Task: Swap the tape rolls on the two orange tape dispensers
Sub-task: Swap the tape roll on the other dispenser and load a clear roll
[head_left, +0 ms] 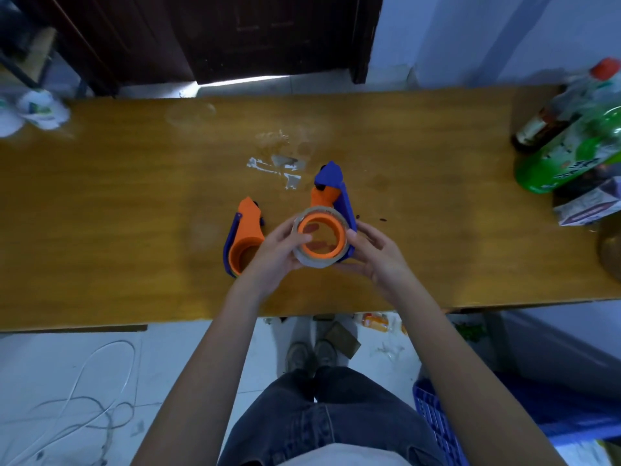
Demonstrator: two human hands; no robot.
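Note:
Two orange and blue tape dispensers lie on the wooden table (134, 196). The left dispenser (245, 230) shows an empty orange hub with no roll on it. The right dispenser (331, 190) carries a clear tape roll (311, 260) with a brown cardboard core around its orange hub. My left hand (279, 250) grips the roll's left rim, thumb on top. My right hand (373, 253) holds the dispenser's right side, thumb against the roll's edge. The second tape roll is out of sight.
Bottles, among them a green one (564, 156), stand at the table's right end beside a small carton (588, 206). White packaging (33, 112) lies at the far left. Torn tape residue (279, 166) marks the table behind the dispensers. A cable (94, 405) lies on the floor.

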